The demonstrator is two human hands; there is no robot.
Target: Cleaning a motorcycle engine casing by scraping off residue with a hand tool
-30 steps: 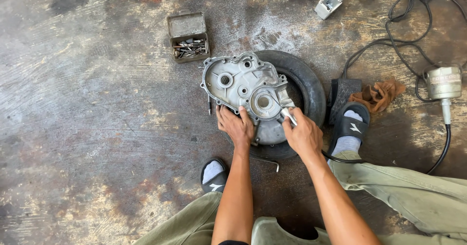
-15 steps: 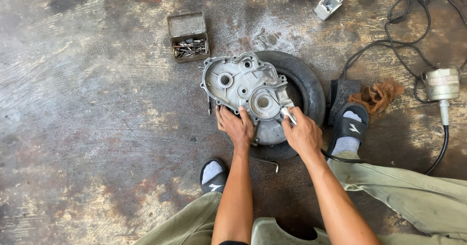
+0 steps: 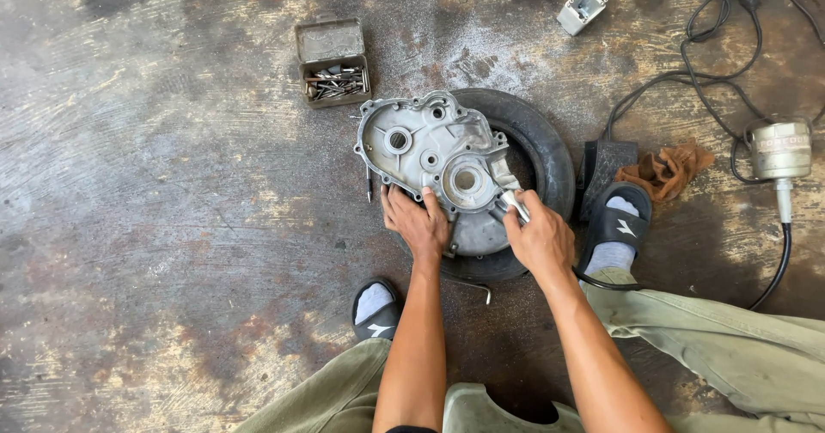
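Engine cover (image 3: 430, 154) on tyre (image 3: 550, 154); open tin (image 3: 333, 64) of bits (image 3: 337, 83) nearby.

Stained concrete floor (image 3: 155, 227) carries tyre (image 3: 550, 154), bit tin (image 3: 333, 76), rag (image 3: 666, 168), grinder (image 3: 779, 151).

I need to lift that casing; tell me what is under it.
The grey engine casing lies on a black tyre, whose right side shows. The left hand presses its near edge. Whatever sits in the tyre's centre is covered.

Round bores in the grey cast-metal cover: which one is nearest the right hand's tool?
The larger bore, at the cover's lower right, beside the right hand. The smaller bore sits farther left.
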